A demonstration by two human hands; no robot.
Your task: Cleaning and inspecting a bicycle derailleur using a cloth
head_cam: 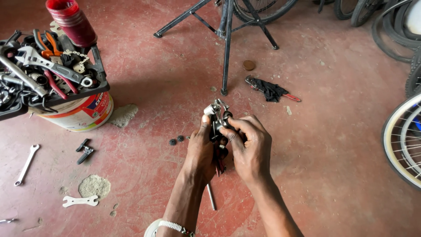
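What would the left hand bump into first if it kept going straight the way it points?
The left hand points up the picture, away from the person. Beyond the metal bike part it grips, it would probably first meet the work stand's foot, though depth is unclear.

Bicycle repair workshop, red concrete floor (pixel 333 145), tool tray (pixel 66 94), repair stand (pixel 226 44), bicycle wheels (pixel 401 140)

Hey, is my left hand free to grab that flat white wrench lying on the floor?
Probably not yet: the left hand and right hand both grip the bike part. The floor toward the flat wrench looks unobstructed.
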